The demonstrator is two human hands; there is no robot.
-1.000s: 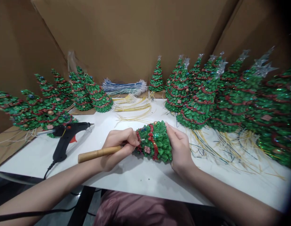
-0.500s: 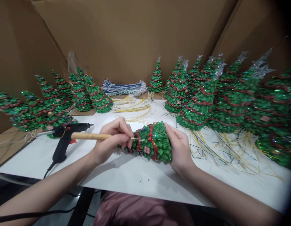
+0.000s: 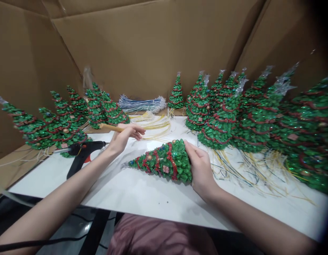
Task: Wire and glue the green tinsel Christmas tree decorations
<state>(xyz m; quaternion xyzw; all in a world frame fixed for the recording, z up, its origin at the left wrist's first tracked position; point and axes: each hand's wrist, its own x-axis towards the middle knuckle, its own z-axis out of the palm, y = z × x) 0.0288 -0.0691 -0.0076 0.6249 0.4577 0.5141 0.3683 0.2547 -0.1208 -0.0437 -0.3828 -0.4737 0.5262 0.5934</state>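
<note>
A green glittery Christmas tree [image 3: 164, 161] with red garlands lies on its side on the white table [image 3: 142, 198], tip pointing left. My right hand [image 3: 201, 166] grips its wide base. My left hand [image 3: 125, 136] is farther back and left of the tree, fingers closed around a wooden-handled tool [image 3: 110, 128] whose handle points left. The left hand is clear of the tree.
A black hot glue gun [image 3: 82, 154] lies at the left with its cord hanging off the edge. Several finished trees stand at the right [image 3: 232, 117] and lean at the left [image 3: 55, 124]. Bundles of blue-white wires [image 3: 141, 104] and yellow wires [image 3: 153, 122] lie at the back. Cardboard walls surround the table.
My left hand has lifted the wooden-handled tool off the tree and drawn it back and left. The tree's tip is now uncovered. My right hand stays on the base.
</note>
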